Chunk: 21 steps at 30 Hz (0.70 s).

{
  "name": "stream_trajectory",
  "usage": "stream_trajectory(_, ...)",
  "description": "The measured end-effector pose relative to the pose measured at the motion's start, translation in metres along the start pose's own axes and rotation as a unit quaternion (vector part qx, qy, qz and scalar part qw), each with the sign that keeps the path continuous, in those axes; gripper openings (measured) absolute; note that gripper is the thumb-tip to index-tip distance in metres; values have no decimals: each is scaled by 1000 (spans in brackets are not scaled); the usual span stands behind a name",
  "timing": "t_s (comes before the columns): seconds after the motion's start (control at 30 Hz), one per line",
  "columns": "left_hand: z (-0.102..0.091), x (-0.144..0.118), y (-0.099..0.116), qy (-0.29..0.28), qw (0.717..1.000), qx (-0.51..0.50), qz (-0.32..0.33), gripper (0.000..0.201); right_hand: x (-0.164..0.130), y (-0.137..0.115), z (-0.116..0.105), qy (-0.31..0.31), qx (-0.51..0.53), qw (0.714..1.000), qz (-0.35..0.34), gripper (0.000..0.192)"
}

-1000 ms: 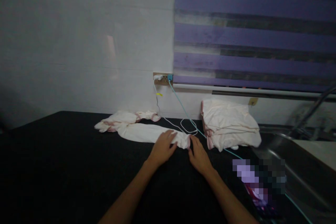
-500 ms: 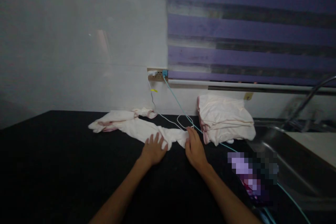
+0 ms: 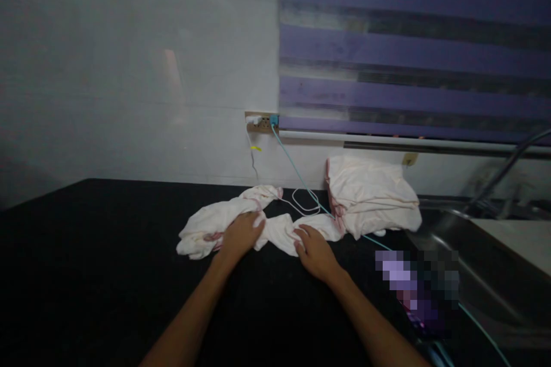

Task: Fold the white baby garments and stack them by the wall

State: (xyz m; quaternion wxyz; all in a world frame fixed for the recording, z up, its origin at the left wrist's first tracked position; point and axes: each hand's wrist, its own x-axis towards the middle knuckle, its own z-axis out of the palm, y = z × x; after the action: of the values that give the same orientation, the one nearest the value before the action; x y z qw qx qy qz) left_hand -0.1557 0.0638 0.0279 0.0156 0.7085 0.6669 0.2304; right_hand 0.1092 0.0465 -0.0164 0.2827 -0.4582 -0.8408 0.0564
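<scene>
A crumpled white cloth (image 3: 282, 232) with pink trim stretches in a loose, twisted strip across the dark countertop (image 3: 107, 275). My left hand (image 3: 243, 234) grips its left-centre part, fingers closed over the fabric and their tips partly hidden. Farther right, my right hand (image 3: 316, 251) has its bent fingers closed on a fold of the same cloth. The cloth's right end touches a folded pile of white fabric (image 3: 372, 195) with pink edging, close to the wall.
A steel sink (image 3: 486, 281) with a curved faucet (image 3: 508, 169) is at the right. A blurred-out phone-like device (image 3: 408, 292) lies before it. White and teal cables (image 3: 287, 155) run from a wall socket (image 3: 263, 121) behind the cloth. A purple striped blind (image 3: 408, 46) hangs above.
The cloth has shifted right and toward me; its left end is bunched closer in, and its right end now reaches the folded pile. My left hand has moved slightly left, onto the bunched part.
</scene>
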Motion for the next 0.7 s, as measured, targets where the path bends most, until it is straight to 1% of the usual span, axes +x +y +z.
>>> stream_trajectory(0.07,-6,4,-34,4,996,39,-81,58,0,0,0,-6,-1,1000,2,44)
stream_trajectory(0.13,-7,3,-58,29,982,101,-160,62,0,1,-1,-12,0,1000,2,45)
stream_trajectory(0.17,-6,2,-65,42,974,128,-181,63,0,1,0,-14,0,1000,2,45)
stream_trajectory(0.23,-2,0,-67,46,969,157,-184,63,-1,0,0,-13,2,1000,2,46)
stream_trajectory(0.27,-1,-1,-63,36,971,161,-176,62,0,0,1,-9,4,1000,2,45)
stream_trajectory(0.33,-1,0,-47,10,974,165,-157,60,0,0,1,6,16,1000,2,43)
stream_trajectory(0.43,-8,-1,-10,-35,981,163,-101,50,3,1,0,62,60,996,11,43)
stream_trajectory(0.47,-12,-2,3,-64,987,133,-68,48,4,2,-2,88,76,993,14,43)
stream_trajectory(0.5,-15,-5,16,-98,992,79,-28,49,5,2,-3,111,90,990,15,44)
stream_trajectory(0.53,-18,-8,28,-133,991,9,13,53,6,2,-5,128,102,986,11,44)
stream_trajectory(0.57,-20,-12,39,-158,984,-60,50,56,6,2,-7,135,111,985,4,44)
stream_trajectory(0.6,-21,-16,48,-167,976,-115,79,58,6,1,-8,132,118,984,-6,43)
stream_trajectory(0.63,-21,-19,55,-158,972,-144,97,56,6,1,-9,120,122,985,-16,43)
stream_trajectory(0.7,-19,-23,62,-108,981,-125,103,49,6,-2,-11,78,119,989,-26,41)
